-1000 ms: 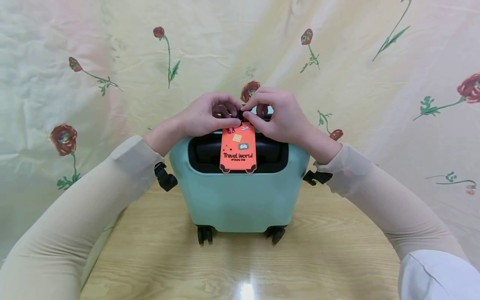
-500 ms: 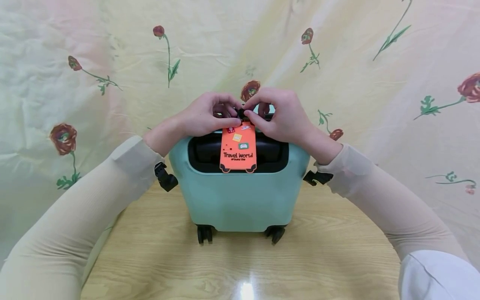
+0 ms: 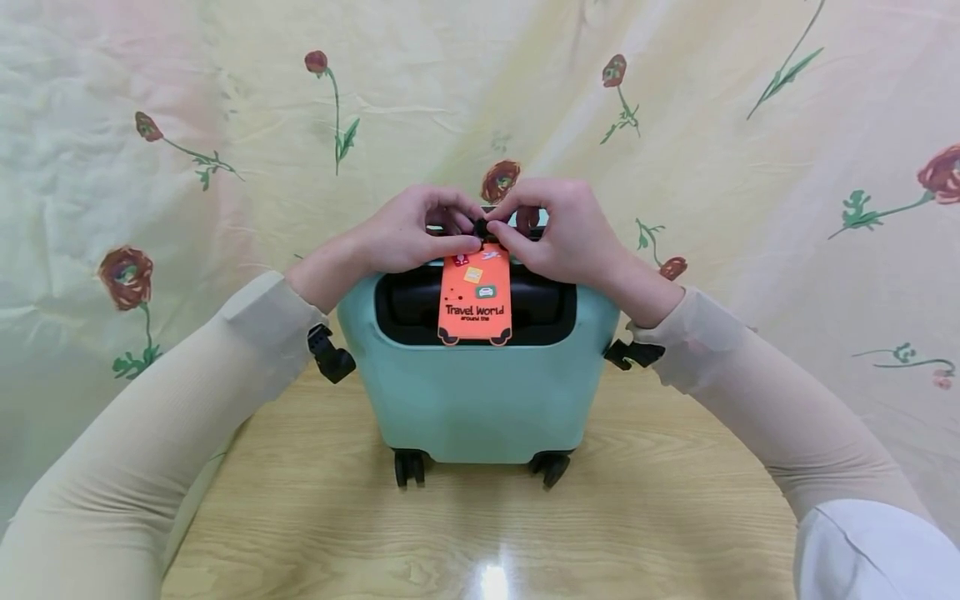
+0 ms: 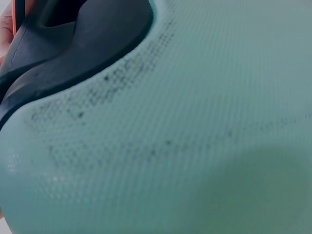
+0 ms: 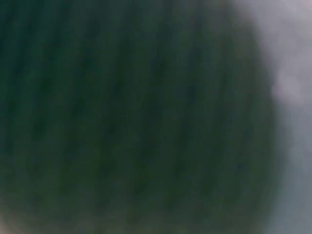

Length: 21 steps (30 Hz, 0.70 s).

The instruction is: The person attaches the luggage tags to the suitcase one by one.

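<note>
A mint-green suitcase (image 3: 480,404) stands upright on its wheels, with a black handle recess (image 3: 408,304) at its upper front. Over that recess hangs an orange luggage tag (image 3: 474,292) printed "Travel World around the". Its black strap (image 3: 482,227) is between my two hands, partly hidden by fingers. My left hand (image 3: 408,229) pinches the strap from the left, its thumb just above the tag's top edge. From the right, my right hand (image 3: 566,233) pinches it with thumb and index finger. The left wrist view shows the suitcase's textured shell (image 4: 195,97) close up.
The suitcase stands on a wood-grain table (image 3: 480,533) in front of a pale flowered curtain (image 3: 420,92). Black wheels (image 3: 409,469) touch the tabletop. A blurred dark green surface (image 5: 136,117) fills most of the right wrist view.
Both hands stay at the strap. The right fingers have shifted very slightly; the tag and suitcase stay almost where they were.
</note>
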{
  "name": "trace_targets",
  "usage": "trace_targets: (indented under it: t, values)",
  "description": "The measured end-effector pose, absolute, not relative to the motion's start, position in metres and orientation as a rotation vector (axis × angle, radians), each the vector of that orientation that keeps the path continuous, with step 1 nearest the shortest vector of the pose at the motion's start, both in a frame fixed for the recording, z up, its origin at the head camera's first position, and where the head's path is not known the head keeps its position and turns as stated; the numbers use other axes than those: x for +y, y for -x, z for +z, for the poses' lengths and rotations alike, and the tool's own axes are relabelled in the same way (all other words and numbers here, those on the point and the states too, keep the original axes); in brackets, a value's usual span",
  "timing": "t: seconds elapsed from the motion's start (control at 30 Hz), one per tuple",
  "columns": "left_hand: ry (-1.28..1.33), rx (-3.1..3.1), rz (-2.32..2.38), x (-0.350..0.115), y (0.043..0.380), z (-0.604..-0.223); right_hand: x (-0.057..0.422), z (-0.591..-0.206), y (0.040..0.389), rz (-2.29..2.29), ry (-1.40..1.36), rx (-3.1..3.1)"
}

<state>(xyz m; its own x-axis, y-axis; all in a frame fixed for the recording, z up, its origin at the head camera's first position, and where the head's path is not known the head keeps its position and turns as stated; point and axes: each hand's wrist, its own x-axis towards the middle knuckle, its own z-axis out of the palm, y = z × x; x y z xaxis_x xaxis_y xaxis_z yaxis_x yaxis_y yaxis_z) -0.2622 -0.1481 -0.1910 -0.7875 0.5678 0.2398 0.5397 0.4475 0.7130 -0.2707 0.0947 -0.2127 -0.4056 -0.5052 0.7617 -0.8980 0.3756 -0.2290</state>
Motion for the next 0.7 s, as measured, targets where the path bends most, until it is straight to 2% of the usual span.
trace_targets:
  t: [0.23, 0.4, 0.7]
  values:
    - [-1.08, 2.616, 1.339, -0.148, 0.26, -0.191, 0.093, -0.2, 0.279, 1.063, -1.054, -2.477]
    - [-1.107, 2.591, 1.338, -0.148, 0.259, -0.192, 0.094, -0.198, 0.282, 1.059, -1.15, -2.637]
    - [-1.149, 2.598, 1.375, -0.146, 0.258, -0.195, 0.099, -0.2, 0.288, 1.099, -1.279, -2.488]
